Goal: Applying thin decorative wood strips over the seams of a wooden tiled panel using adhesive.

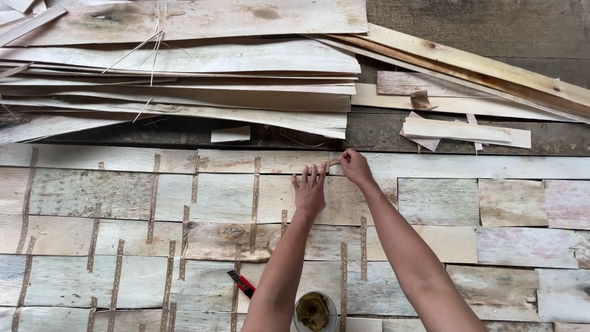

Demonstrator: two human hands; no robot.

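My left hand [309, 190] lies flat, fingers spread, on a sheet of pale wood veneer pieces [430, 203] laid edge to edge. My right hand [353, 166] pinches the end of a thin brown tape strip [334, 162] just above the left fingertips, at a seam near the sheet's far edge. Several brown perforated tape strips [255, 190] run across the joints of the veneer to the left.
A stack of long veneer sheets [184, 67] lies beyond the work. Loose wood offcuts [458, 131] rest at the right rear. A red-and-black cutter [242, 283] and a small round pot of paste [314, 310] sit near my forearms.
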